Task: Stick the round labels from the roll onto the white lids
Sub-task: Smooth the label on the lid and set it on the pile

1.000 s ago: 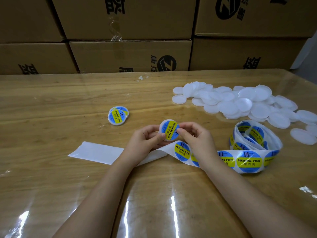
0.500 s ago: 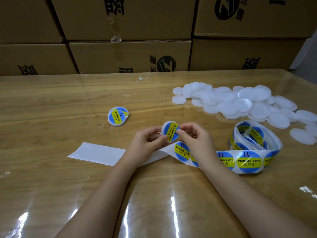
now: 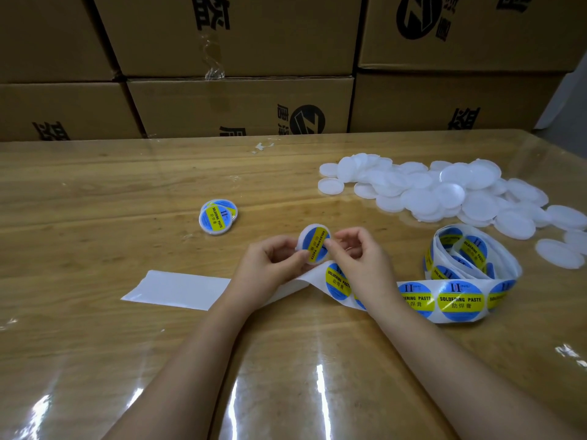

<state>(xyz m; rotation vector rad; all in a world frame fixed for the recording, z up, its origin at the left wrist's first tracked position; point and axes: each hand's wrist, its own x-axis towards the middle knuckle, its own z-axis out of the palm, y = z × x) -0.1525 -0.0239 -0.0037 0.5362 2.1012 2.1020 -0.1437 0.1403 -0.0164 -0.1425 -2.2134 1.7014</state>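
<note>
I see a bare backing strip (image 3: 178, 289) flat on the bench (image 3: 95, 217), left | two finished lids (image 3: 218, 216) overlapping behind it | left hand (image 3: 270, 265) pinching a labelled lid (image 3: 313, 244), raised at centre | right hand (image 3: 359, 258) gripping its other edge, thumb on the label | label roll (image 3: 470, 271) at right | plain white lids (image 3: 444, 195) heaped behind the roll

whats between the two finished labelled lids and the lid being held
Nothing. In the head view only bare table separates the finished labelled lids from the held lid, which the left hand and right hand pinch.
</note>
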